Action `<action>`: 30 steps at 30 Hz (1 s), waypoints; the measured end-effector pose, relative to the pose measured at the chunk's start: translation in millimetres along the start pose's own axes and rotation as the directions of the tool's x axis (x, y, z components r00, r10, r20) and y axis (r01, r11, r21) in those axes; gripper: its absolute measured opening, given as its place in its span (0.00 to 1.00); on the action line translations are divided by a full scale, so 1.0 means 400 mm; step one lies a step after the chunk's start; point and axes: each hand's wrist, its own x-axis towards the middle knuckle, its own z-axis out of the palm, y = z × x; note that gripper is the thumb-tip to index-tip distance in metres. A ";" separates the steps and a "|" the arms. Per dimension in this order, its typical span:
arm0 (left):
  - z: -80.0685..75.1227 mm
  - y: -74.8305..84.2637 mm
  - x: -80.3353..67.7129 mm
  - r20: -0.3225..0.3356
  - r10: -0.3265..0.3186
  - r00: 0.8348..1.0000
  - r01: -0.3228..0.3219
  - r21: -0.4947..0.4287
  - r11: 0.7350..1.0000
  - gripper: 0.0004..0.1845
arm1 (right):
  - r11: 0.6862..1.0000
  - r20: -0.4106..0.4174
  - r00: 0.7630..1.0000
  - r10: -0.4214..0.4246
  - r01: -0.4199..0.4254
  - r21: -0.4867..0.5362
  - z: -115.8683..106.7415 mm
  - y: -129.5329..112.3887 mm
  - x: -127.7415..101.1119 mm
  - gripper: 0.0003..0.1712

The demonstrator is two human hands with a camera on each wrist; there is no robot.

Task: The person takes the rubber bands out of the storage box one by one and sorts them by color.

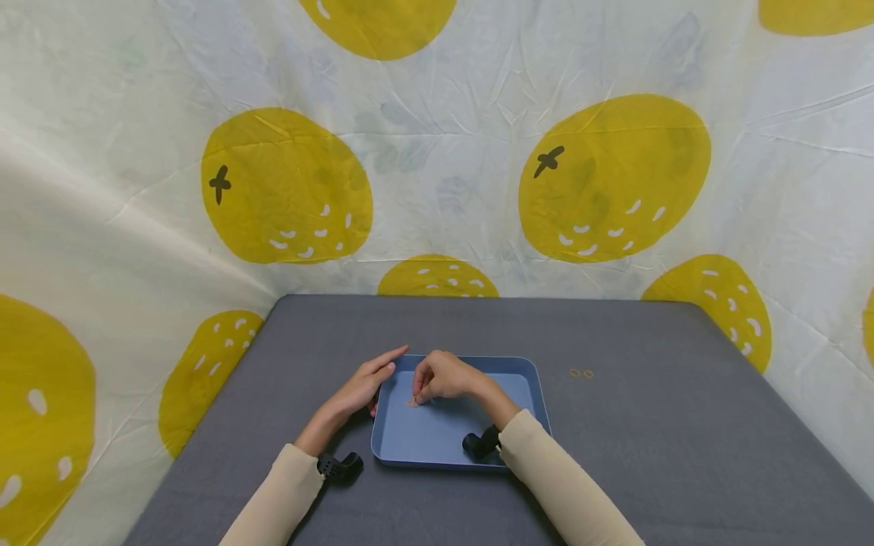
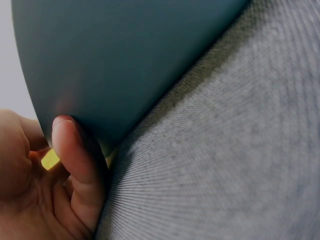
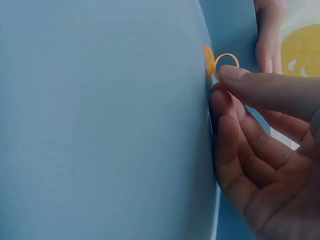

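A thin, round orange ring (image 3: 227, 54) is pinched between the thumb and forefinger of the right hand (image 1: 444, 377); its loop is left standing out past the tip of the thumb. The other fingers of that hand are curled in beneath the pinch. Just beyond the same fingertips, more thin orange banded material (image 3: 208, 62) is seen edge-on, low against the floor of a shallow, smooth, blue rectangular tray (image 1: 423, 440); whether one ring or several are gathered there cannot be told. The pinch is held inside the tray, over its far left part, with most of the bare floor spread out nearer the wearer than the fingertips.

To the left of the pinching fingers, the tray's left side is touched by the left hand (image 1: 359, 388). Its forefinger is stretched out past the far left corner, its thumb is laid at the rim, and a lower finger is rested against the outer wall. Nothing is seen pinched there.

Well to the right of the right fingers, outside the tray, two small orange rings (image 1: 575, 370) (image 1: 589, 371) are laid side by side, apart, on a dark grey tablecloth (image 1: 655, 455).
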 end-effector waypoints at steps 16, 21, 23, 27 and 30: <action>0.006 0.000 -0.003 0.003 -0.009 1.000 0.009 -0.011 1.000 0.26 | 0.997 -0.010 1.000 0.023 -0.022 0.067 -0.005 0.002 -0.008 0.05; 0.006 0.002 -0.002 0.005 -0.008 1.000 0.008 -0.008 1.000 0.26 | 0.997 -0.010 1.000 0.016 -0.015 0.073 -0.007 0.001 -0.009 0.03; 0.005 0.001 -0.003 0.004 -0.008 1.000 0.008 -0.007 1.000 0.26 | 0.997 -0.010 1.000 0.018 -0.017 0.077 -0.008 0.000 -0.009 0.02; 0.005 -0.002 -0.003 0.004 -0.010 1.000 0.010 -0.005 1.000 0.26 | 0.997 -0.009 1.000 0.023 -0.022 0.075 -0.013 -0.001 -0.010 0.02; 0.005 -0.004 -0.003 -0.003 -0.006 1.000 0.006 -0.006 1.000 0.26 | 0.997 -0.013 1.000 0.025 -0.024 0.076 -0.020 -0.006 -0.012 0.03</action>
